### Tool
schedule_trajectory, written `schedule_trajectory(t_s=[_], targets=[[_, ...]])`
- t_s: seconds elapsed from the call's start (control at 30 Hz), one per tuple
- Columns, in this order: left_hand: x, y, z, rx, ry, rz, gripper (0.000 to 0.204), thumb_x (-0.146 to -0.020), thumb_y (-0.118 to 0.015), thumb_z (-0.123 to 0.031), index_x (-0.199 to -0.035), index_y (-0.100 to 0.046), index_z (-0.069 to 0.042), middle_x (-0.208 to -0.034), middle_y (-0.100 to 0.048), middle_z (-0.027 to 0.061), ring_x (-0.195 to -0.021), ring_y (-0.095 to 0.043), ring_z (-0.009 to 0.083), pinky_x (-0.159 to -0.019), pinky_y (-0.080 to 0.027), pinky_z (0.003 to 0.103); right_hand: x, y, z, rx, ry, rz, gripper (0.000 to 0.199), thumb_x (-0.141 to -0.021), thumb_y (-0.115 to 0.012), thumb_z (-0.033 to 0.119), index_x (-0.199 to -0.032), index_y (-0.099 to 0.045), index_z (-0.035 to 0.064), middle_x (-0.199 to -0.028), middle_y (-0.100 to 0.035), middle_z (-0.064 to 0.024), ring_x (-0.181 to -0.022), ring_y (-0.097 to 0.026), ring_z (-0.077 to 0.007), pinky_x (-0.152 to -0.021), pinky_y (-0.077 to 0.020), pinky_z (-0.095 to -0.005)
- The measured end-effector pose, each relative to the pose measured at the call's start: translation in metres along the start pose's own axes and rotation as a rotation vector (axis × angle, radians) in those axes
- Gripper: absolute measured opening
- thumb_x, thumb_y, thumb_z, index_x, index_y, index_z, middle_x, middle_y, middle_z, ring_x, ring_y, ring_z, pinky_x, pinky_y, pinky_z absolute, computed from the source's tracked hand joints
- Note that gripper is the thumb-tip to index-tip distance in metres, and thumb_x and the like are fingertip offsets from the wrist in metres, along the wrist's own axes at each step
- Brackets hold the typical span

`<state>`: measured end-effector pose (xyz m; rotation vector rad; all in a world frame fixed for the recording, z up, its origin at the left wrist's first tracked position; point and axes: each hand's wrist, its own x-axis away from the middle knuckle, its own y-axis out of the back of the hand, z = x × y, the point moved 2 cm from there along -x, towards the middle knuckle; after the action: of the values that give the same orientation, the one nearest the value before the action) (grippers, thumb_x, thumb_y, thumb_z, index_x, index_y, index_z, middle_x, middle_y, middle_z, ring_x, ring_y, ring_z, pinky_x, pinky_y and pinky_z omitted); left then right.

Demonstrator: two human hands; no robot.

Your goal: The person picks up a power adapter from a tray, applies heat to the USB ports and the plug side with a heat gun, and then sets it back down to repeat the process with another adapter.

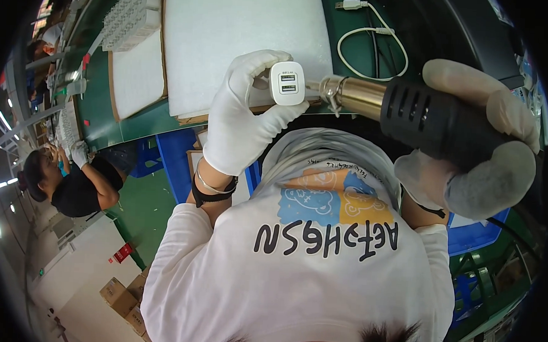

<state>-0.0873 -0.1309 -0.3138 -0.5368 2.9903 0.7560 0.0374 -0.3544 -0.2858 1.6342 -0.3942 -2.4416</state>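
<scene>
My left hand [243,111], in a white glove, pinches a small white car charger [287,97] between thumb and fingers. Two dark USB ports on the charger's end face turn up toward me. My right hand [491,162], gloved too, is wrapped round the black body of a hot air gun [420,113]. The gun's metal barrel points left, and its narrow nozzle tip ends close to the charger's right side. Whether the nozzle touches the charger I cannot tell.
A white foam sheet [250,23] lies on the green table [132,131]. At the far left stands a tray of clear parts [132,19]. A white USB cable [406,57] loops at the back right. Blue bins [173,166] sit below the edge. Another person [78,184] works at left.
</scene>
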Motion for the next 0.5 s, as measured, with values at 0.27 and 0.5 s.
schedule_trajectory(t_s=[0.27, 0.5], targets=[[0.001, 0.000, 0.002, 0.000, 0.007, -0.007, 0.059, -0.068, -0.081, 0.000, -0.119, -0.054, -0.006, -0.116, -0.057, 0.0072, -0.097, -0.058, 0.0171, -0.089, -0.048, 0.029, 0.000, 0.001, 0.002, -0.011, -0.014, -0.024, 0.046, -0.098, -0.049, 0.028, -0.133, -0.034, 0.0017, -0.094, -0.066, -0.0144, -0.069, -0.063, -0.0153, -0.065, -0.0497, -0.0217], [0.000, 0.000, 0.005, 0.055, 0.036, -0.016, 0.059, -0.068, -0.081, 0.001, -0.120, -0.053, -0.006, -0.116, -0.057, 0.0071, -0.097, -0.059, 0.0169, -0.089, -0.048, 0.030, -0.005, 0.011, -0.001, -0.021, -0.029, -0.047, 0.044, -0.099, -0.049, 0.028, -0.131, -0.035, 0.0019, -0.093, -0.066, -0.0137, -0.069, -0.063, -0.0148, -0.064, -0.0494, -0.0213]])
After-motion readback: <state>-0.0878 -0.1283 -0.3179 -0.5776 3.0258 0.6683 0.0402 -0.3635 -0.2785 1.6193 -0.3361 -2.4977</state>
